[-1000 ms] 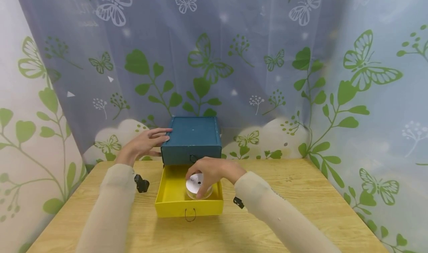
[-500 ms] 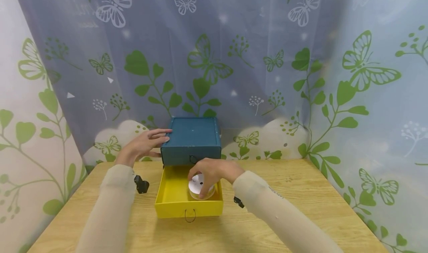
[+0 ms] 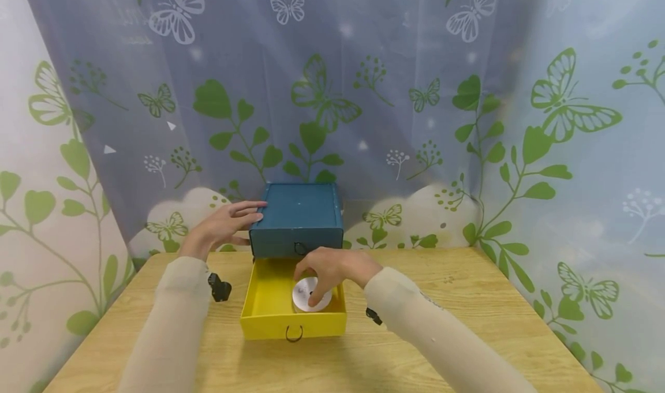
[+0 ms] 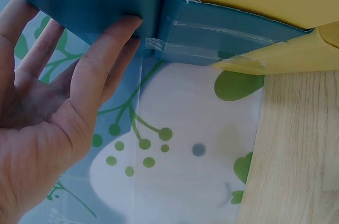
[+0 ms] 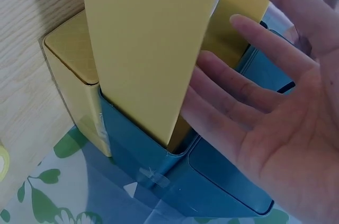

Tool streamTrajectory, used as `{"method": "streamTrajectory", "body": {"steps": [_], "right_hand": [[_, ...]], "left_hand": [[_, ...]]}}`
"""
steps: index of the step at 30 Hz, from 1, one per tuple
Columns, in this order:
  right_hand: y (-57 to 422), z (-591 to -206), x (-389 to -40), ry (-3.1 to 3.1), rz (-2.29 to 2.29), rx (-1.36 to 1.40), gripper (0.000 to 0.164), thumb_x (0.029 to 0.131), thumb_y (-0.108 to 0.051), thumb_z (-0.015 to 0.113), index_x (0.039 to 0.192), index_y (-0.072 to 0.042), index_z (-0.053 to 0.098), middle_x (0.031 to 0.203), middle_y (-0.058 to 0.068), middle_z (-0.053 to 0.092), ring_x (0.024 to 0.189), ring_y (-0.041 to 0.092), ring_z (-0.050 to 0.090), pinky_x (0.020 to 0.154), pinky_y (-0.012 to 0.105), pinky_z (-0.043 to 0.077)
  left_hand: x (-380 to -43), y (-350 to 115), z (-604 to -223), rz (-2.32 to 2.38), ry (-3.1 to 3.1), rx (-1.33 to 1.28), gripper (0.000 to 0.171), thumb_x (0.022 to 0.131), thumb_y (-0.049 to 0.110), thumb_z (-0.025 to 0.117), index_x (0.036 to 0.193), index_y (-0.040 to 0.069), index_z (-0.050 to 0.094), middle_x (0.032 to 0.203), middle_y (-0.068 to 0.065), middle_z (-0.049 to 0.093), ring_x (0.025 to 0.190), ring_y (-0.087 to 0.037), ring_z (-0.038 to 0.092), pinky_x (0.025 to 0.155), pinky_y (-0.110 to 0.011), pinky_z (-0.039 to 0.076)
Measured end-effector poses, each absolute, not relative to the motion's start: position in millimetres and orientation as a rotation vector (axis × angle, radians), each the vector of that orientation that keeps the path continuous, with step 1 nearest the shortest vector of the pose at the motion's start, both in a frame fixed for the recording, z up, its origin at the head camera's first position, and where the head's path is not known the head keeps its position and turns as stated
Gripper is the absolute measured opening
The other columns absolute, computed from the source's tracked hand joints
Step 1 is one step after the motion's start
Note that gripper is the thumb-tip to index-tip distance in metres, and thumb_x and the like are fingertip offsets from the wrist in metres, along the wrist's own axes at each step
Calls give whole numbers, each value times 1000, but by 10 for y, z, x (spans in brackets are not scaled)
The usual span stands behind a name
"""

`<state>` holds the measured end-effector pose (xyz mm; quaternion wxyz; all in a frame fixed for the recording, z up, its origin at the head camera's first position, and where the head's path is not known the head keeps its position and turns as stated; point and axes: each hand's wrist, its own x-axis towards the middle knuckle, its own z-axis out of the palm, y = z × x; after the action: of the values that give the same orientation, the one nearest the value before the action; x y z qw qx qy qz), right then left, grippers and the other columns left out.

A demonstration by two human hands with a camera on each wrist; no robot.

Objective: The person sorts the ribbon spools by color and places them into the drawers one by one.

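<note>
My right hand [image 3: 332, 269] is over a pulled-out yellow drawer [image 3: 293, 325]. Its thumb and fingers spread loosely about a round white thing [image 3: 303, 295] with a flat top and a small dark spot near its middle. That thing lies in the drawer's right part; in the right wrist view only a pale edge of it shows past the drawer wall. The right hand's fingers look relaxed in that view. My left hand [image 3: 223, 223] rests against the left side of the blue drawer box [image 3: 300, 205], fingertips on its top edge; its fingers [image 4: 103, 57] are nearly straight.
The blue box's upper drawer is pushed in, with a dark loop handle [image 3: 300, 247]. Another loop [image 3: 294, 333] hangs on the yellow drawer's front. Everything stands on a wooden table [image 3: 415, 318]. A butterfly-patterned curtain [image 3: 400, 122] hangs close behind and at both sides.
The round white thing has shifted slightly right in the drawer, and its top now faces up and lies lower. My right hand's fingers have loosened from it. The left hand has stayed put.
</note>
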<state>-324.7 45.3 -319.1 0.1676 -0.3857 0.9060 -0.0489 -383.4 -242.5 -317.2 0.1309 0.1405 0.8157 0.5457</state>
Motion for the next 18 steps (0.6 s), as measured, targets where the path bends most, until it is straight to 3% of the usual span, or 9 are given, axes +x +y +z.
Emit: {"method": "streamTrajectory", "body": {"steps": [14,18], "right_hand": [[654,-3096,-3103,2558,-342,-1262,46,90,-27,83,132,-15,69,131,4,71,110,27,64,87,25,53],[736,-3065,-3020,2564,-405,-1307,46,90,-28,82,133,-15,69,130,5,71,109,26,66,88,24,54]], "left_hand": [[-3839,-2429,-3185,1579,2377,420,62,107,36,58,163,23,34,173,-15,20,156,-47,24,112,-61,48],[-3844,-2434,-3186,1580,2376,422,62,107,36,57,163,23,34,173,-15,20,156,-47,24,112,-61,48]]}}
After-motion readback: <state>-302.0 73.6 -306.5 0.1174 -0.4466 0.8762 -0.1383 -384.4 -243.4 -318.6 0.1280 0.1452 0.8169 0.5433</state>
